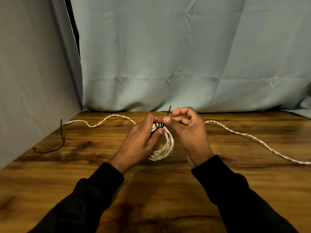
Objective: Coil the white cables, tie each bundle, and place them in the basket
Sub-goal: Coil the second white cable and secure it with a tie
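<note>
From the head camera I see my left hand (143, 138) gripping the coiled white twisted cable bundle (164, 148) above the brown wooden table (151, 190), while my right hand (186, 130) pinches the thin black tie (166, 117) wrapped round its top.

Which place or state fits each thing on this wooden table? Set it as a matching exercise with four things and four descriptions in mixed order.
Things:
1. coiled white cable
2. loose black tie
3. uncoiled white cable
4. black tie end

Descriptions:
A. pinched in the right hand
B. lying at the table's left edge
C. held by the left hand, partly wrapped in black
D. stretched across the right side of the table

Pairs: 1-C, 2-B, 3-D, 4-A
</note>
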